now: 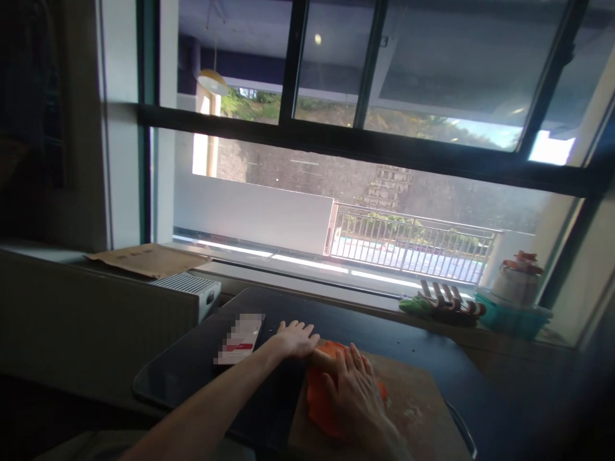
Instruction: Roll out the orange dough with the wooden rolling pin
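My left hand (294, 339) lies flat, fingers stretched out, on the left end of a wooden rolling pin (323, 360). My right hand (354, 384) also rests flat, palm down with fingers extended, over the pin's right part and a sheet of orange dough (318, 404). The dough lies on a wooden board (418, 410) near the front edge of a dark table (202, 365). Most of the pin is hidden under my hands.
A phone (240, 339) lies on the table just left of my left hand. A white box-shaped device (188, 288) and brown cardboard (148, 259) sit at the left. On the window sill are green and brown items (442, 302) and stacked teal bowls (512, 315).
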Demonstrator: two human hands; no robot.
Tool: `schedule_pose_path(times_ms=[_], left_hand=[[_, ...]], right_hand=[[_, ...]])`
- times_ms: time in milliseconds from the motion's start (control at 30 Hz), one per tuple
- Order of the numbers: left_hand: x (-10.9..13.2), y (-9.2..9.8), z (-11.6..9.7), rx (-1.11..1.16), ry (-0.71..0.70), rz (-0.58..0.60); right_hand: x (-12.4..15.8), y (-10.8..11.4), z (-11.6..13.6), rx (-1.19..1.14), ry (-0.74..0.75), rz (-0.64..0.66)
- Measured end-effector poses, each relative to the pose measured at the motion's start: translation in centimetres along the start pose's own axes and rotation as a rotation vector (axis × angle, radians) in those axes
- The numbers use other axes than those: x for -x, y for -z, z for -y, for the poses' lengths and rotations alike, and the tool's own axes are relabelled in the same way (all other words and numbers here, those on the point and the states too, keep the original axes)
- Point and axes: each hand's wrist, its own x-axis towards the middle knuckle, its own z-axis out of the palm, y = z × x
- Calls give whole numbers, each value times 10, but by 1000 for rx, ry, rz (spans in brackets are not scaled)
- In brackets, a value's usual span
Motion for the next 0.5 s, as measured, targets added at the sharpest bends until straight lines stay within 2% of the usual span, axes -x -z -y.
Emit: schedule_pose_path(times_ms=[100, 200, 367, 500], left_hand=[[22, -3, 4, 1, -5, -6], [36, -3, 8, -11, -34, 5], [32, 0, 8, -71, -121, 67], [16, 2, 0, -76, -109, 44]], right_hand=[[21, -5, 9, -9, 14, -9], [28, -3, 11, -12, 38, 48], [-1, 21, 0, -99, 140, 19], [-23, 22, -4, -25, 37, 1]])
